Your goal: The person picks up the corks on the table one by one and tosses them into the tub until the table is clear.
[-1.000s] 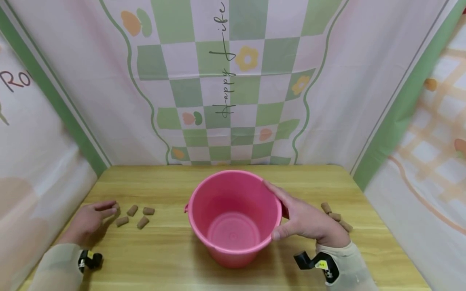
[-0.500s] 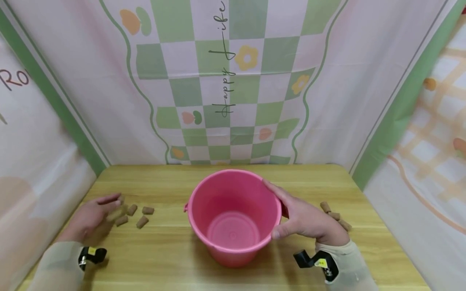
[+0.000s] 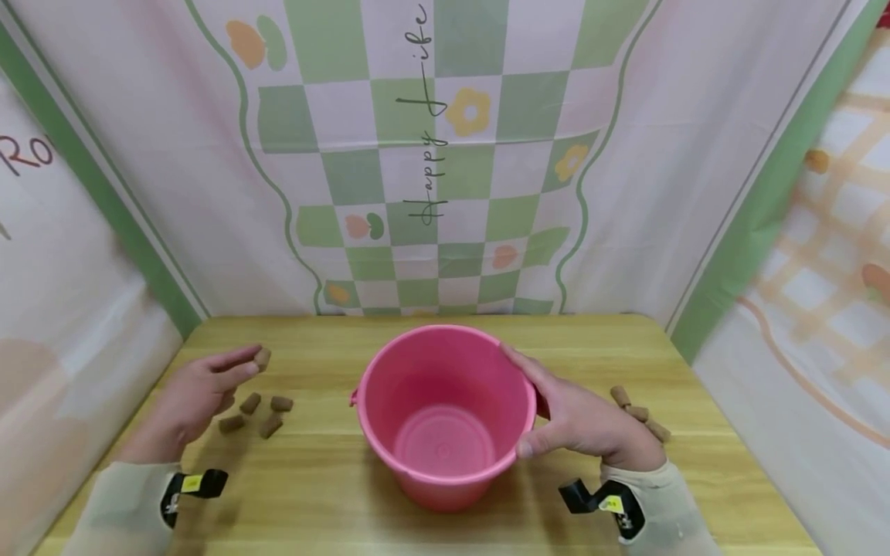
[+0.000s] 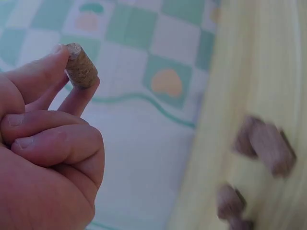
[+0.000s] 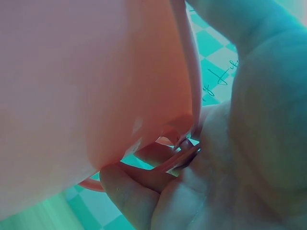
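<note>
My left hand pinches a small brown cork between thumb and fingertips, raised over the left side of the table. In the left wrist view the cork shows its speckled surface, and the other fingers are curled into the palm. Several more corks lie below that hand. At the middle stands a pink bucket, its inside bare. With the thumb on the rim, my right hand grips the bucket's right side. Its fingers curl by the thin pink handle in the right wrist view.
Three corks lie in a row on the wooden table, just beyond the right wrist. A patterned curtain hangs behind the table's back edge, and more cloth hangs at both sides.
My left hand has picked a cork off the table and carried it up and to the right, away from the others. The right hand and bucket have stayed in place.
</note>
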A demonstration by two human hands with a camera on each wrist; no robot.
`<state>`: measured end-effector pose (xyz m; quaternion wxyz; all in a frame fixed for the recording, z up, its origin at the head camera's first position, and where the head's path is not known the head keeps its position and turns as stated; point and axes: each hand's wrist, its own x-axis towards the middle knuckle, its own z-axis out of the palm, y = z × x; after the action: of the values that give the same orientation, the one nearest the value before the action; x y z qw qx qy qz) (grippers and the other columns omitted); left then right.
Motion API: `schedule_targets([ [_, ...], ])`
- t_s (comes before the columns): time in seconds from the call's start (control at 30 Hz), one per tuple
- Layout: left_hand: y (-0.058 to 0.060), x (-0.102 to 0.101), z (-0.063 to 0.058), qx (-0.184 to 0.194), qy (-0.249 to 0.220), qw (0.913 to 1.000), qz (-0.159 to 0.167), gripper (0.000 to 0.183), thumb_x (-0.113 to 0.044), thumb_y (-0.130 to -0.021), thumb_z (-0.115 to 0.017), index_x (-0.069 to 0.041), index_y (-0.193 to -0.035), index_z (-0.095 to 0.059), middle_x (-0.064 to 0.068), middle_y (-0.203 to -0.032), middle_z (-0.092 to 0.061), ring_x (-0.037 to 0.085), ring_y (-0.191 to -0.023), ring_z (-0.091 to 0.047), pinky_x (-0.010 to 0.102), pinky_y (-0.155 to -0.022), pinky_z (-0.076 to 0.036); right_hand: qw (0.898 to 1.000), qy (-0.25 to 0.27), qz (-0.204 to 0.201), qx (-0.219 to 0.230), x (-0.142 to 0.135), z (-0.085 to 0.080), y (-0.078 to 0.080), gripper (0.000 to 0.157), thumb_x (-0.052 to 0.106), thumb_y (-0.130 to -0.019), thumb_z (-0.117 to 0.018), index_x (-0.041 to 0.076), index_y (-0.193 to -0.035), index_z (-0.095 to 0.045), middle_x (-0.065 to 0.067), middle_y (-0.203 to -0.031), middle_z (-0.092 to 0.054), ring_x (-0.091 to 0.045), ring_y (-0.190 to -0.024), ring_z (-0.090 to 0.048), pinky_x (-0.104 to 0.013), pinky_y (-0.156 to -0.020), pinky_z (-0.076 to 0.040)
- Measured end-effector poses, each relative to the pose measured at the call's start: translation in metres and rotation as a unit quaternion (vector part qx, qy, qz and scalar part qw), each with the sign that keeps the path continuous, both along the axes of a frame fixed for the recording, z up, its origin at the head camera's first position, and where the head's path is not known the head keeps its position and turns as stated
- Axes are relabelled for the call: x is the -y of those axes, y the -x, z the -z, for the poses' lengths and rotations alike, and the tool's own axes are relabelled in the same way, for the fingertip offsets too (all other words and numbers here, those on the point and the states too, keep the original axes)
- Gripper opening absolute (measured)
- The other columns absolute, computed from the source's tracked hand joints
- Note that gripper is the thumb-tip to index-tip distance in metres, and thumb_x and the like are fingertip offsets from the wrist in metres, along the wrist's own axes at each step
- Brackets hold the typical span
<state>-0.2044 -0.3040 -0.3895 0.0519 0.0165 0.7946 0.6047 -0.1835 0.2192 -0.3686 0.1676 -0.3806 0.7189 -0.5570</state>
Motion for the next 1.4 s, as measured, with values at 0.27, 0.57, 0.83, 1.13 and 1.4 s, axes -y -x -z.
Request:
schedule_targets([
  [0.27, -0.008, -0.027, -0.024, -0.006, -0.023, 0.9996, 0.017, 0.06, -0.028, -0.098, -0.067, 0.001, -0.146, -0.047, -0.006, -0.091, -0.059, 0.006, -0.049, -0.033, 0.023, -0.047, -0.038, 1.0, -0.009, 0.001, 0.0, -0.001, 0.002, -0.001, 0.119, 0.016, -0.076, -0.087, 0.025, -0.162, -0.005, -0.013, -0.161, -0.02, -0.041, -0.138, -0.036, -0.042, -0.108, -0.038],
  [0.57, -0.018, -0.056, -0.047, -0.004, -0.046, 0.9981, 0.041, 0.056, -0.029, -0.096, -0.07, -0.004, -0.143, -0.054, -0.005, -0.066, -0.049, 0.007, -0.045, -0.031, 0.025, -0.041, -0.031, 1.0, -0.006, -0.001, 0.005, -0.003, 0.003, -0.002, 0.119, 0.014, -0.077, -0.086, 0.026, -0.162, -0.004, -0.012, -0.162, -0.019, -0.043, -0.137, -0.036, -0.044, -0.107, -0.039],
  [0.83, -0.026, -0.079, -0.054, -0.015, -0.046, 0.9968, 0.064, 0.05, -0.026, -0.095, -0.071, -0.006, -0.139, -0.059, -0.007, -0.058, -0.035, 0.008, -0.048, -0.03, 0.023, -0.049, -0.041, 1.0, -0.01, 0.003, 0.011, -0.003, 0.004, -0.001, 0.119, 0.016, -0.077, -0.087, 0.024, -0.162, -0.004, -0.011, -0.162, -0.018, -0.039, -0.139, -0.035, -0.04, -0.109, -0.037],
  [1.13, -0.037, -0.098, -0.063, -0.011, -0.055, 0.9943, 0.091, 0.041, -0.022, -0.094, -0.072, -0.015, -0.133, -0.066, -0.004, -0.065, -0.05, 0.008, -0.045, -0.029, 0.023, -0.037, -0.028, 1.0, -0.01, -0.009, 0.006, -0.001, 0.005, 0.0, 0.12, 0.014, -0.077, -0.086, 0.022, -0.162, -0.002, -0.012, -0.162, -0.018, -0.04, -0.139, -0.034, -0.043, -0.108, -0.037],
  [1.4, -0.044, -0.108, -0.069, -0.043, -0.052, 0.9914, 0.112, 0.041, -0.016, -0.093, -0.072, -0.004, -0.132, -0.065, -0.008, -0.055, -0.04, 0.006, -0.043, -0.028, 0.022, -0.038, -0.026, 1.0, 0.002, -0.021, 0.004, 0.0, 0.002, 0.001, 0.119, 0.013, -0.078, -0.085, 0.019, -0.162, 0.0, -0.014, -0.163, -0.016, -0.043, -0.139, -0.032, -0.048, -0.106, -0.039],
])
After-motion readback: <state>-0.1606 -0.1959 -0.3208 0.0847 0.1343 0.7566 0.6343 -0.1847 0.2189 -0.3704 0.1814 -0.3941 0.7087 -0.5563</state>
